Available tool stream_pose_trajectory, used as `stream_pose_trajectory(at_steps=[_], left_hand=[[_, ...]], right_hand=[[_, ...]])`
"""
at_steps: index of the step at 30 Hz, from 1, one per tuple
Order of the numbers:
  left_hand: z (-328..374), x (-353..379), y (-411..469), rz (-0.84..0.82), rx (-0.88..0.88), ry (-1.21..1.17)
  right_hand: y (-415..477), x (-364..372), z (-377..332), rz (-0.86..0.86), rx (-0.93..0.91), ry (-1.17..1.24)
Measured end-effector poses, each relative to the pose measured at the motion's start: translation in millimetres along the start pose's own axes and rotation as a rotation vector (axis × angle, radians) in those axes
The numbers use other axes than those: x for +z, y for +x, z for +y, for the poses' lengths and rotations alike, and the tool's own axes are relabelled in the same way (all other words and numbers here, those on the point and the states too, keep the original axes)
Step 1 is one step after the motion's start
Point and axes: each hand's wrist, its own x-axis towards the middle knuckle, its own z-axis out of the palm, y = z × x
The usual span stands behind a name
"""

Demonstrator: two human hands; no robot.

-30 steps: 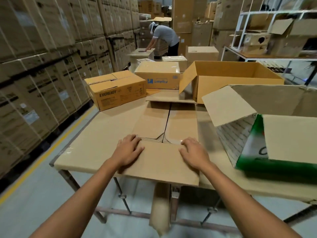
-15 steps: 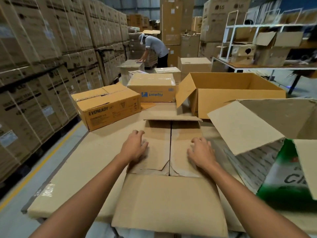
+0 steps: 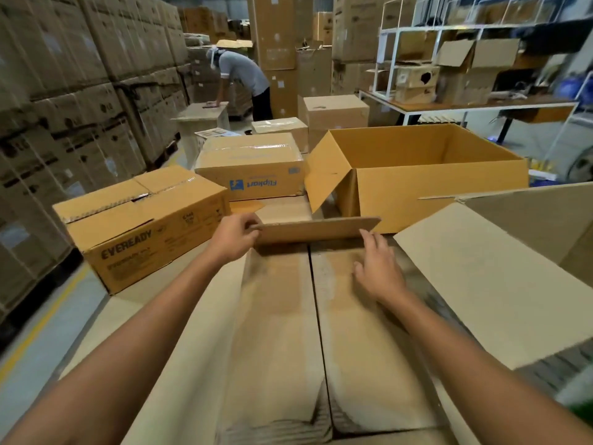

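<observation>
Flat cardboard box [image 3: 282,332] lies on the counter [image 3: 125,300], running from the near edge toward the middle; its far flap [image 3: 316,229] is tilted up off the counter; my left hand [image 3: 232,240] pinches the flap's left end, thumb and fingers clamped on it; my right hand [image 3: 380,273] is loose, fingers apart, fingertips at the flap's right end, palm over the flat box; closed printed box [image 3: 154,232] sits at the counter's left edge; big open box [image 3: 417,187] just beyond the flap; another open box [image 3: 481,277] at the right edge.
</observation>
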Motion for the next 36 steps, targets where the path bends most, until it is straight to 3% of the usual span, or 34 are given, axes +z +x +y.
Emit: stream_pose_trajectory(at_steps=[9,12,15,18,23,30,34,36], left_hand=[[-21.3,25.3,86.1,0.244,-0.139,-0.129],[-28.4,63.0,90.0,0.058,-0.128,0.082],[-41.3,101.5,72.6,-0.192,-0.232,0.207],[-45.3,112.6,67.1,-0.205,-0.247,0.282],[-27.8,118.0,48.2,-0.126,-0.077,0.353],[49.3,121.8,-28.6,-0.355,0.156,0.341],[87.4,106.8,-62.3,-0.581,0.081,0.481],[103.4,89.6,-71.5,-0.612,0.029,0.548]], right_hand=[[74.0,32.2,23.9,-0.188,-0.099,-0.165],[76.4,53.8,37.1,-0.231,-0.047,-0.145],[77.8,64.6,42.3,-0.217,-0.058,-0.198],[79.4,66.4,43.7,-0.207,-0.055,-0.183],[77.6,60.1,41.2,-0.227,-0.057,-0.183],[48.4,46.1,21.7,-0.208,-0.104,-0.305],[9.6,46.1,13.2,-0.245,-0.099,-0.333],[-11.2,44.8,11.1,-0.273,-0.098,-0.342]])
